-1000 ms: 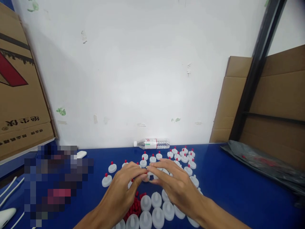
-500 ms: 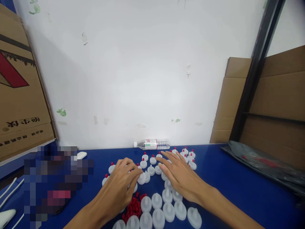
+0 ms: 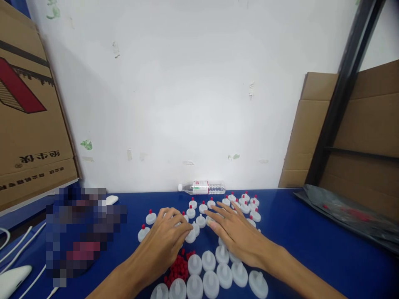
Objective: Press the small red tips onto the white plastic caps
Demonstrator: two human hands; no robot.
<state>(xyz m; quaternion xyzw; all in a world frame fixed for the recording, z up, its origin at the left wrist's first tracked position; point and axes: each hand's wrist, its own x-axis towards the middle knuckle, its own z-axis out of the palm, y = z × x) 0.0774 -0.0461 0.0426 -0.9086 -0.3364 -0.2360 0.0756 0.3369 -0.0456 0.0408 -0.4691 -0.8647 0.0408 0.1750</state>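
Small translucent white squeeze bottles with round bases and short nozzles are spread over the blue table. My left hand [image 3: 168,236] is curled among them, fingertips and thumb drawn together, touching or just above a white bottle [image 3: 190,236]; what lies under its fingers is hidden. My right hand [image 3: 232,226], fingers spread, rests palm down over several more bottles, covering them in part. Uncapped bottles, such as one [image 3: 211,284] near the front edge, stand in rows between my forearms. A pile of small red caps [image 3: 178,269] lies beside my left wrist.
Red-capped bottles [image 3: 255,214] stand at the back right, others [image 3: 151,217] at left. A clear water bottle [image 3: 199,187] lies along the wall. Cardboard boxes [image 3: 34,116] flank the table. A grey plastic bag [image 3: 339,211] lies at right, white cables [image 3: 23,243] at left.
The whole view has shifted slightly to the right. Both hands keep nearly the same pose over the bottles, and nothing is visibly picked up or let go.
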